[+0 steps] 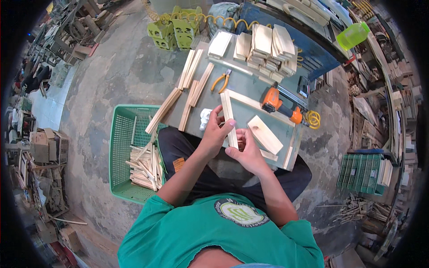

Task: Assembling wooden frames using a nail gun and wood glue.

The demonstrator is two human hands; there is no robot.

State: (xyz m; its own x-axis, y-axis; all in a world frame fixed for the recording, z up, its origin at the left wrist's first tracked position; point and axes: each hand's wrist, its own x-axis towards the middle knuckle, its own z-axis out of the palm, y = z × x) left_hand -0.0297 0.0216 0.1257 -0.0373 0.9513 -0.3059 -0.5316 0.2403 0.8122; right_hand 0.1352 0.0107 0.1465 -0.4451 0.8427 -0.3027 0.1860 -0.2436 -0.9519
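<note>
Over the near edge of the work table, a pale wooden strip (228, 111) tilts across my two hands. A lengthwise line runs along it; whether it is one piece or two pressed together I cannot tell. My left hand (216, 133) is closed around its middle, thumb on top. At the strip's lower end my right hand (247, 151) is closed, fingers curled and partly hidden. Close to my right hand lies a flat wooden board (264, 135) with angled ends. A crumpled white scrap (205, 119) sits beside my left hand. Beyond are orange-handled pliers (220, 82) and an orange nail gun (279, 105).
Stacked boards (263, 44) stand at the table's far side. Loose strips (192, 96) lie along its left edge. A green crate (117, 152) with many thin sticks is at my left. A yellow coiled hose (214, 18) crosses behind; a green bottle (353, 35) stands far right.
</note>
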